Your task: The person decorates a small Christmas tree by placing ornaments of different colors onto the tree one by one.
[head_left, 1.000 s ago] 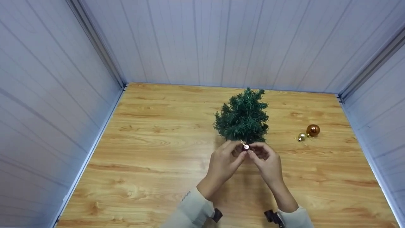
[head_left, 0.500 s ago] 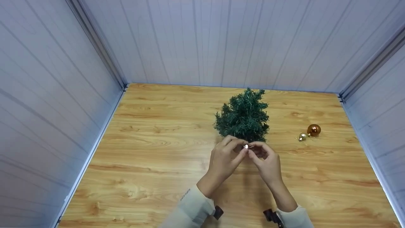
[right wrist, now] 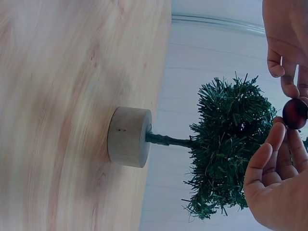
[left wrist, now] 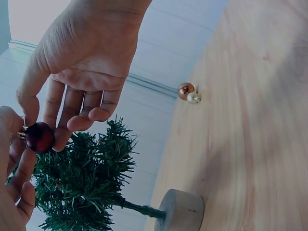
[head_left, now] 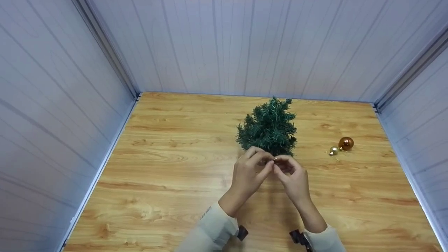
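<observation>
Red ball (left wrist: pixel 42 137) is up off the table (head_left: pixel 168 168), between both hands, on the person's side of the tree (head_left: pixel 267 127). Ball round; axis through its metallic cap (left wrist: pixel 20 134) runs near vertical, cap up. Wrist views lie sideways: in the left one the cap faces the left edge, same way as the treetop. Whether the ball touches the branches, can't tell.

Left hand (head_left: pixel 245 175): thumb and fingers pinching the ball by its cap end and side. Right hand (head_left: pixel 295 180): pinching from the other side, thumb tip by the cap, fingers at the ball; other fingers loosely bent. Head view mostly hides the ball; who has the loop, can't tell.

Tree upright, long axis near vertical, trunk (left wrist: pixel 139 208) set in a round base (left wrist: pixel 185 211) on the table. Copper ball (head_left: pixel 346 144) and smaller gold ball (head_left: pixel 333 151) lie close together right of the tree; gold one's cap points toward the person and left. Pale sleeves (head_left: pixel 217 224) on both arms, pale panel walls (head_left: pixel 210 45) around.
</observation>
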The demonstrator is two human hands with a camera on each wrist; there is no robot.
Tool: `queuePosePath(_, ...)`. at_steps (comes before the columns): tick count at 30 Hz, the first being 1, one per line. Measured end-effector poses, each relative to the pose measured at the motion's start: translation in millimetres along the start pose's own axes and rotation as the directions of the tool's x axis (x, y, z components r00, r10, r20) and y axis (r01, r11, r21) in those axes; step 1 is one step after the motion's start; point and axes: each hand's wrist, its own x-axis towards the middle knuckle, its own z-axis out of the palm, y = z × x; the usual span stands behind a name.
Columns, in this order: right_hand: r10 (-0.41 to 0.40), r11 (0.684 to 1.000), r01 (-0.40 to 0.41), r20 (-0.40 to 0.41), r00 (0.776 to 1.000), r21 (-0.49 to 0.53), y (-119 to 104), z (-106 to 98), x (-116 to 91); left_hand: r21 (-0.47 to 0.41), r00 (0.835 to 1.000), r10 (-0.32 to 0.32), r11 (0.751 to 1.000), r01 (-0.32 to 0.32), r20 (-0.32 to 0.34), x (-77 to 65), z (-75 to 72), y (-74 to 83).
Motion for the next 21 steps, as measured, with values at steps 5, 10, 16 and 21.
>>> queuePosePath(5,-0.012,1.0,0.013,-0.006,1.0,0.007,1.6,-0.8,0.8,-0.04,1.0,-0.009,0.999,0.009,-0.013,2.7,2.5,1.3)
queuePosePath(10,-0.029,0.999,0.029,-0.021,0.999,0.024,2.6,-1.2,1.7,-0.123,0.999,-0.052,0.991,0.05,-0.014,5.2,3.4,3.5)
queuePosePath(16,-0.046,0.999,0.046,-0.006,0.999,0.025,4.8,0.0,2.2,-0.165,0.995,-0.094,0.982,0.09,-0.016,8.6,2.4,5.4)
queuePosePath(21,-0.032,0.999,0.032,0.002,0.999,0.016,2.7,-0.6,1.1,-0.213,0.995,-0.103,0.972,0.1,-0.004,11.4,3.1,7.2)
